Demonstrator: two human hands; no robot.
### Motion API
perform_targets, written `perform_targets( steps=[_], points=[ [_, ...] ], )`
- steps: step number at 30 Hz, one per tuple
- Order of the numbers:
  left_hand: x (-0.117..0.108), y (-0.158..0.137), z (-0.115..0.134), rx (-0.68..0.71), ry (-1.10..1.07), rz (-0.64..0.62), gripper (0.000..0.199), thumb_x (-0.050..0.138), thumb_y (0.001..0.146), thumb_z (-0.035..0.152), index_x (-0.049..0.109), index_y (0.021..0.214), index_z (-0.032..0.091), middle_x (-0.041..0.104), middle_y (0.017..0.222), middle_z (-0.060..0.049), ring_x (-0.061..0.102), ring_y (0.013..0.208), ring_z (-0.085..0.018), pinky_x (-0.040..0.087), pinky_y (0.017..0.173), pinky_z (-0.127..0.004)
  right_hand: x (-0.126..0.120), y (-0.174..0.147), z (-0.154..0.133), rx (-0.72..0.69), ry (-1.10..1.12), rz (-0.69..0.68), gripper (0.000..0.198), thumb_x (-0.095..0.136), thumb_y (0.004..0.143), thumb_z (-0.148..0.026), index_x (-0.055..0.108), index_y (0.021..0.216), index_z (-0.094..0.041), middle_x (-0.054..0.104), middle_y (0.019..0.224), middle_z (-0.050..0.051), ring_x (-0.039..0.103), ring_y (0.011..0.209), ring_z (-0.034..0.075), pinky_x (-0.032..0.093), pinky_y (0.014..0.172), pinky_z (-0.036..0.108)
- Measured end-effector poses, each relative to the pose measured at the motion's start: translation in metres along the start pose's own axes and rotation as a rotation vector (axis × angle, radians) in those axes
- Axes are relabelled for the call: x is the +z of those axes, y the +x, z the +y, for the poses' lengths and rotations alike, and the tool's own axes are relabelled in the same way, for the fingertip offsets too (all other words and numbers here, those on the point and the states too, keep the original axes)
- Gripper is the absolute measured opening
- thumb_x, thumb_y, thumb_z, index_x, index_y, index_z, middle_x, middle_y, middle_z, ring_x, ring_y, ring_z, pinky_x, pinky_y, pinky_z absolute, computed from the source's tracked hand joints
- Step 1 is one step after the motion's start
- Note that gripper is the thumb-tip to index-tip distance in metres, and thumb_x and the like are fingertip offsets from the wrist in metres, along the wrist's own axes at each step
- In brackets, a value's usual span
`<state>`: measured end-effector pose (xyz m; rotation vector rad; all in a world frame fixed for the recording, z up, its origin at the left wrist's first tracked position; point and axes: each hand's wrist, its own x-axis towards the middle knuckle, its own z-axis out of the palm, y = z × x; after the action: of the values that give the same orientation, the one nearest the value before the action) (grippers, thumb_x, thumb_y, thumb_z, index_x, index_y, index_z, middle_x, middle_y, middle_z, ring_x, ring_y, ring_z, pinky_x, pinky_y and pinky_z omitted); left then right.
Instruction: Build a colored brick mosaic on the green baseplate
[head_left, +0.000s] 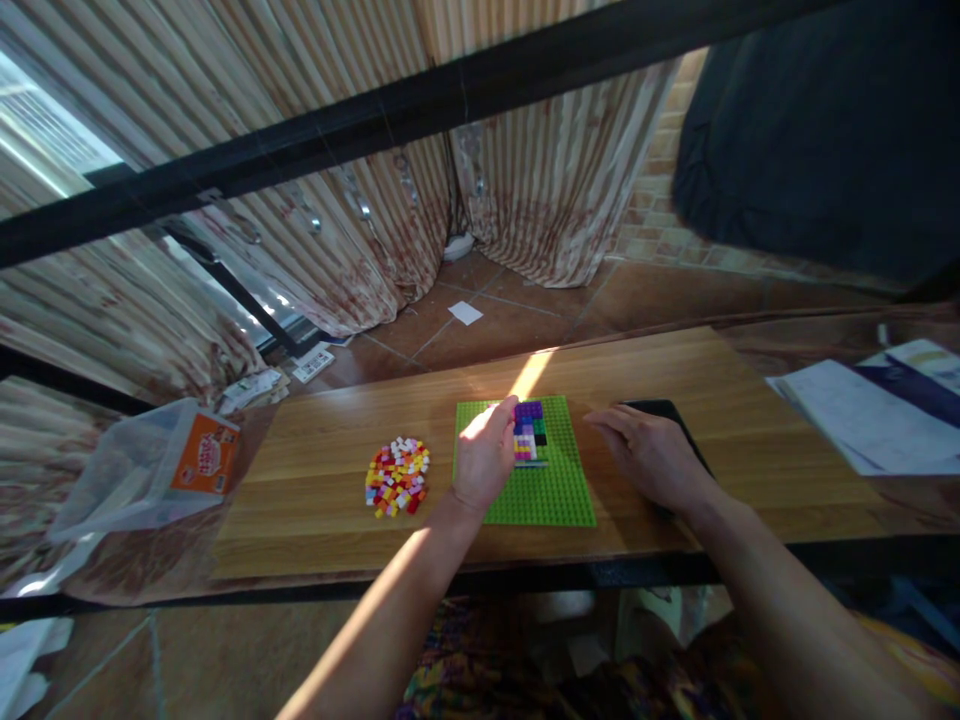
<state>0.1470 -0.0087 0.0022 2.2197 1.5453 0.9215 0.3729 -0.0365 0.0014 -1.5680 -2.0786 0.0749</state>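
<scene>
Green studded plastic baseplate (pixel 555 500) on wood-topped bench (pixel 300 480); multicoloured plastic-brick patch (pixel 532 428) toward its rear edge, long axis front-to-back, just right of left hand (pixel 486 450), the nearer: fingers pinched close, contents hidden. Right hand (pixel 651 450) half-curled beyond baseplate's right edge, hold unclear.

brick pile (pixel 397 477) left of the baseplate (pixel 551 497), both on the board (pixel 300 500), with a tub (pixel 142 465) farther left

Homelike room: pleated curtains (pixel 544 205), tiled floor (pixel 424 332).
</scene>
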Motion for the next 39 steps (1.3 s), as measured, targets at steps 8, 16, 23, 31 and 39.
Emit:
perform_targets(
  steps=[8, 16, 23, 31, 39],
  points=[
    [0.004, 0.0, -0.004, 0.063, 0.042, -0.019, 0.032, 0.045, 0.092, 0.017, 0.059, 0.121, 0.023, 0.069, 0.107, -0.004, 0.064, 0.097, -0.016, 0.05, 0.091, -0.028, 0.004, -0.002, 0.002, -0.029, -0.021, -0.017, 0.028, 0.042, 0.091, -0.019, 0.07, 0.098, -0.021, 0.072, 0.099, 0.006, 0.068, 0.082, 0.02, 0.052, 0.072, 0.03],
    [0.004, 0.001, -0.001, 0.159, 0.138, -0.075, 0.03, 0.044, 0.092, 0.013, 0.057, 0.118, 0.018, 0.068, 0.104, -0.005, 0.063, 0.095, -0.016, 0.051, 0.087, -0.028, 0.011, -0.005, 0.008, -0.102, -0.058, 0.004, 0.029, 0.042, 0.092, -0.023, 0.07, 0.099, -0.02, 0.073, 0.097, 0.007, 0.069, 0.077, 0.021, 0.052, 0.067, 0.032],
    [-0.006, -0.018, 0.003, 0.139, 0.102, 0.017, 0.044, 0.043, 0.091, 0.015, 0.044, 0.136, 0.02, 0.065, 0.119, -0.005, 0.062, 0.103, -0.015, 0.051, 0.092, -0.027, 0.007, -0.007, 0.004, -0.106, -0.094, -0.008, 0.031, 0.041, 0.093, -0.024, 0.07, 0.1, -0.017, 0.073, 0.097, 0.01, 0.07, 0.075, 0.023, 0.052, 0.064, 0.032],
    [-0.067, -0.115, -0.042, -0.219, 0.203, 0.175, 0.022, 0.055, 0.085, 0.018, 0.062, 0.106, 0.021, 0.069, 0.094, -0.004, 0.064, 0.09, -0.017, 0.052, 0.085, -0.031, 0.006, -0.012, 0.009, -0.111, -0.125, 0.041, 0.029, 0.044, 0.092, -0.025, 0.071, 0.097, -0.015, 0.074, 0.092, 0.009, 0.069, 0.074, 0.022, 0.051, 0.064, 0.03],
    [-0.071, -0.132, -0.063, -0.502, 0.379, 0.02, 0.017, 0.057, 0.085, 0.029, 0.064, 0.099, 0.021, 0.066, 0.09, -0.005, 0.062, 0.092, -0.019, 0.048, 0.083, -0.03, 0.016, -0.011, 0.007, -0.148, -0.176, 0.028, 0.031, 0.043, 0.093, -0.024, 0.073, 0.096, -0.017, 0.074, 0.094, 0.009, 0.069, 0.07, 0.019, 0.051, 0.061, 0.027]
  ],
)
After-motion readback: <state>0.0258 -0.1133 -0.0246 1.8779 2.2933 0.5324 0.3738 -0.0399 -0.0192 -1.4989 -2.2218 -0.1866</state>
